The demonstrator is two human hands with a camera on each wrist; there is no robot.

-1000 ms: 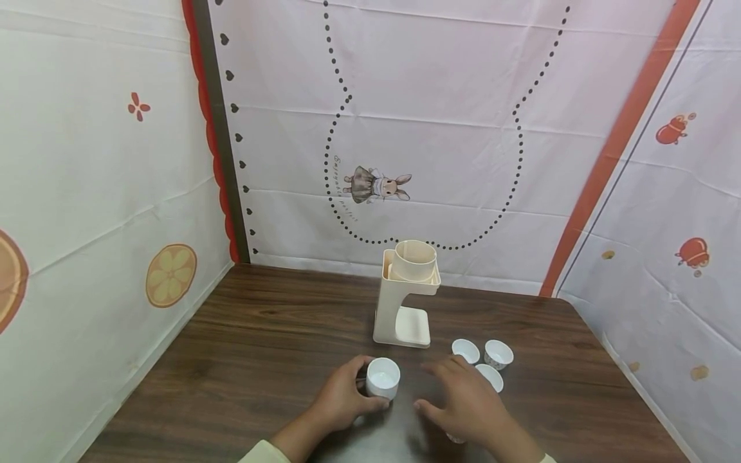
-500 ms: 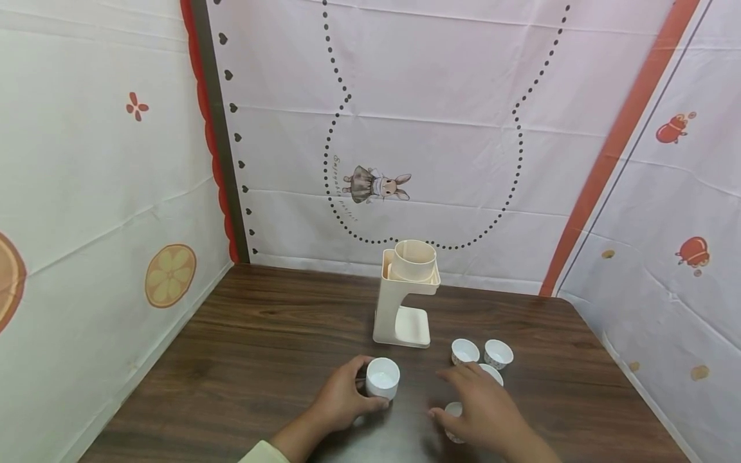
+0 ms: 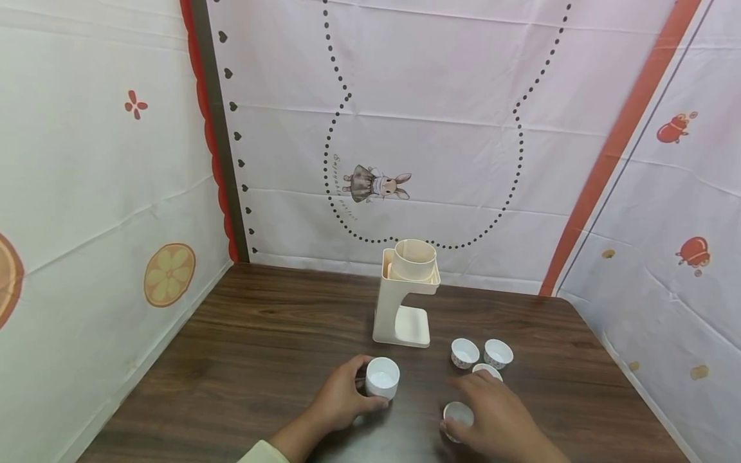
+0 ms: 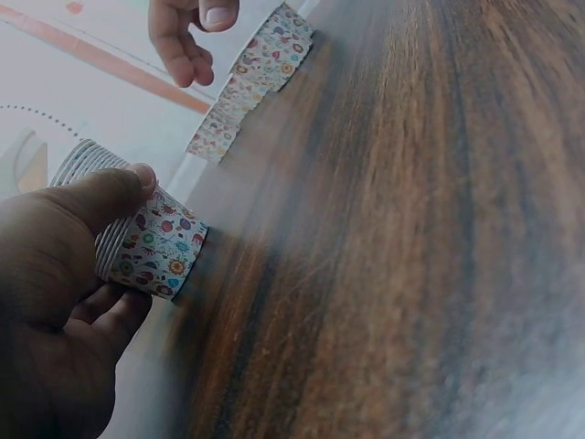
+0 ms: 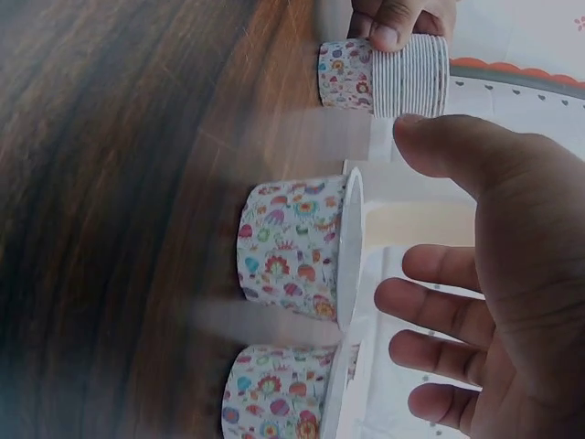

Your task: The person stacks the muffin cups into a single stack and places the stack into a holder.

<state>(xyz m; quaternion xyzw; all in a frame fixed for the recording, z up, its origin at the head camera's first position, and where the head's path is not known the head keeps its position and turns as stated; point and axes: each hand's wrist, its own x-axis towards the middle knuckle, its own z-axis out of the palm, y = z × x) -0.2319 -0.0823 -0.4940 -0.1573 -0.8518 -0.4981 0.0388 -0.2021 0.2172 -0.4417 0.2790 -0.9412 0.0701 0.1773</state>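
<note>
My left hand [image 3: 347, 395] grips a stack of patterned paper cups [image 4: 151, 242] upright on the table, thumb on one side and fingers on the other. Stacked white rims show below the thumb in the left wrist view. My right hand [image 3: 494, 411] hovers at a single paper cup [image 3: 458, 415], which it partly hides in the head view. From the right wrist, the hand's fingers [image 5: 434, 306] are spread and relaxed, with a floral-print cup [image 5: 292, 247] just beyond the fingertips and nothing held.
Three more paper cups stand grouped at the right: one cup [image 3: 465, 354], a second cup [image 3: 498, 354] and a third cup [image 3: 487, 370] partly behind my right hand. A cream-coloured stand [image 3: 384, 315] with a round top holder rises behind on the brown table [image 3: 260, 347].
My right hand has drawn back to the right, away from the stack, and the single cup beneath it has come into view. The left hand keeps its hold on the stack.
</note>
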